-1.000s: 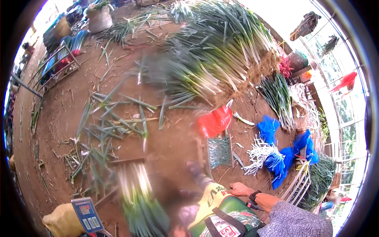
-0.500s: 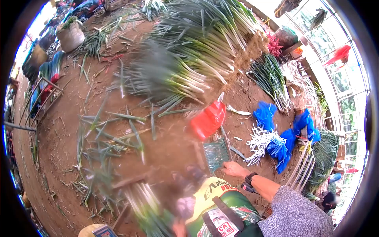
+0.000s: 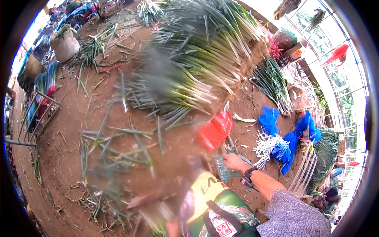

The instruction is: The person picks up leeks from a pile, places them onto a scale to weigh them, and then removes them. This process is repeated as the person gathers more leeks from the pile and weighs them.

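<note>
My right hand (image 3: pixel 235 162), wearing a dark wristband, is closed at the edge of a greenish see-through sheet or mesh (image 3: pixel 224 169). What its fingers hold is hidden. Low in the view, my left hand (image 3: pixel 173 228) is smeared and partly cut off, beside a bundle of green onions (image 3: pixel 157 214) whose white ends lie near a wooden bar (image 3: pixel 146 200). Whether its fingers grip the bundle cannot be seen. A red plastic bag (image 3: pixel 215 130) stands just beyond the right hand. Green and yellow printed sacking (image 3: pixel 233 207) covers my lap.
A large heap of green onions (image 3: pixel 205 59) spreads across the ground ahead. Loose leaves (image 3: pixel 126 154) litter the soil at left. Blue netting (image 3: pixel 269 119) and white ties (image 3: pixel 266 150) lie at right, near a slatted rack (image 3: pixel 304 170). Part of the view is blurred.
My right hand has shifted slightly up relative to the greenish sheet, which now shows less. The onion bundle by my left hand sits lower and more to the right. The view has shifted slightly.
</note>
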A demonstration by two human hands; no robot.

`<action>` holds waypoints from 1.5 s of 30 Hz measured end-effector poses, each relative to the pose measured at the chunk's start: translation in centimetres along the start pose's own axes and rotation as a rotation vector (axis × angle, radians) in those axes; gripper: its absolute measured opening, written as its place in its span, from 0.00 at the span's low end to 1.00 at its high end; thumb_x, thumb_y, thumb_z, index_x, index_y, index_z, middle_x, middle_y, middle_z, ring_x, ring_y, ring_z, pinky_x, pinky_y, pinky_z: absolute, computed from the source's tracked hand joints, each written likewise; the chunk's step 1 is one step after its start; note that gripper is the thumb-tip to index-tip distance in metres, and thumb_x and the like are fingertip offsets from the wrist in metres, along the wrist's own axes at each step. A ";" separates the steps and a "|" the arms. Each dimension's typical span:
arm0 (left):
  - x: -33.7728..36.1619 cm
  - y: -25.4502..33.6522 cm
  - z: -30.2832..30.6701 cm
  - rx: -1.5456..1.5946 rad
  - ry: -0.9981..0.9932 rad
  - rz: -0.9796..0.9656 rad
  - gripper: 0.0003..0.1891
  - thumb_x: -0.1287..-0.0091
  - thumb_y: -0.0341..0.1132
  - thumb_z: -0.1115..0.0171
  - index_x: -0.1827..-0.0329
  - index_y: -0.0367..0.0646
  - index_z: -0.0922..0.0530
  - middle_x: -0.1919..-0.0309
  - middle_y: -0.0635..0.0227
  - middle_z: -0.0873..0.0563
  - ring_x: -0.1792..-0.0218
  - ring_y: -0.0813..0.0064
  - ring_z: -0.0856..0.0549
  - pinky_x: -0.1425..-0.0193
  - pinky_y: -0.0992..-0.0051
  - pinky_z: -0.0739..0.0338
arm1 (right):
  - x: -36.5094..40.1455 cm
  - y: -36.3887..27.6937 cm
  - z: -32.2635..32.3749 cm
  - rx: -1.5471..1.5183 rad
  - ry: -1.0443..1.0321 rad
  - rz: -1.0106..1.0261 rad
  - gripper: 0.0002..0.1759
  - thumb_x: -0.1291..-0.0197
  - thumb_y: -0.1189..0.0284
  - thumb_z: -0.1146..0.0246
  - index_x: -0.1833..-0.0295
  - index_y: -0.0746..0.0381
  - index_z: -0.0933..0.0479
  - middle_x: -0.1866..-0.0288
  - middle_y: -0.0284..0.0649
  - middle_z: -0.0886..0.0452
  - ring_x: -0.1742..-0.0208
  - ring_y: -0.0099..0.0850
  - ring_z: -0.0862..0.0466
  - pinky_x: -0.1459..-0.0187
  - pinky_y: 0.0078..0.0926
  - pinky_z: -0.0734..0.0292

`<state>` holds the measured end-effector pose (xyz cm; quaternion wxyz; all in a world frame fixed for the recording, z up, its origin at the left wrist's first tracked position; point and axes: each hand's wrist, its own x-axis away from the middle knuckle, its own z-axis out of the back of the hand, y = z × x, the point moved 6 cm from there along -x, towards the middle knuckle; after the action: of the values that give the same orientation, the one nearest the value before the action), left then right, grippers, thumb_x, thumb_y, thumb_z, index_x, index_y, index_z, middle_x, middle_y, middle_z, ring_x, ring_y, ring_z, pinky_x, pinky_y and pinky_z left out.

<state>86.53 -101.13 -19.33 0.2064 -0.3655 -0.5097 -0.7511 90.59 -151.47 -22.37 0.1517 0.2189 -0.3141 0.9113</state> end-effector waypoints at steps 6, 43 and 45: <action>-5.1 2.6 -1.7 -0.034 -0.016 0.043 0.17 0.22 0.41 0.44 0.39 0.40 0.19 0.75 0.72 0.18 0.80 0.82 0.26 0.78 0.77 0.33 | -10.3 1.6 5.7 -0.059 0.050 -0.079 0.15 0.34 0.66 0.40 0.53 0.67 0.20 0.60 0.59 0.16 0.55 0.56 0.14 0.54 0.50 0.19; -15.1 12.6 -20.5 0.102 0.001 0.749 0.17 0.24 0.37 0.44 0.38 0.39 0.17 0.49 0.55 0.13 0.51 0.62 0.15 0.47 0.67 0.20 | -57.3 16.1 8.3 -0.288 -0.098 -0.143 0.36 0.37 0.53 0.33 0.34 0.71 0.25 0.31 0.60 0.22 0.32 0.49 0.20 0.32 0.37 0.25; -15.3 12.5 -20.8 0.100 -0.001 0.741 0.17 0.24 0.37 0.44 0.38 0.39 0.17 0.49 0.55 0.13 0.51 0.62 0.15 0.47 0.66 0.20 | -57.0 18.3 5.5 -0.132 -0.020 -0.051 0.31 0.34 0.55 0.35 0.37 0.69 0.24 0.35 0.60 0.20 0.35 0.51 0.19 0.34 0.42 0.24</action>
<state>97.88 -126.04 -27.68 0.4816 -0.5151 -0.3790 -0.5992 133.59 -176.75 -55.95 0.1860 0.2253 -0.3692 0.8822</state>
